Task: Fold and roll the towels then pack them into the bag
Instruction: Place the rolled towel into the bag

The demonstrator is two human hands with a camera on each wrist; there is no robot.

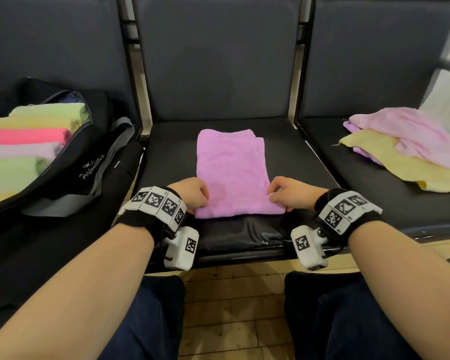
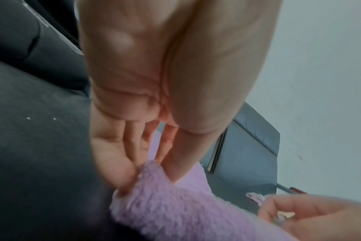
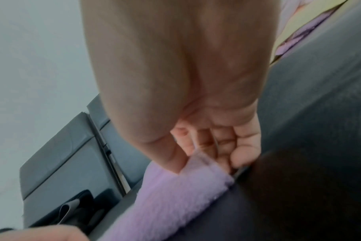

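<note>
up front in the head view, a folded purple towel (image 1: pixel 230 172) lies as a long flat rectangle on the middle seat (image 1: pixel 302 162), its near end by the seat's front edge, its far end showing stepped layers. the left hand (image 1: pixel 191 193) pinches the near left corner and the right hand (image 1: pixel 287 194) pinches the near right corner, fingers curled. a black bag (image 1: pixel 70 162) on the left seat holds rolled towels (image 1: pixel 24 149) in green, yellow and pink; loose towels (image 1: pixel 405 144) in pink and yellow are heaped on the right seat. next, the left wrist view: thumb and fingers (image 2: pixel 115 163) close on the fluffy purple towel (image 2: pixel 175 208) edge. lastly, the right wrist view: fingers (image 3: pixel 241 153) curl over the purple towel (image 3: pixel 175 195) corner, thumb on top.
</note>
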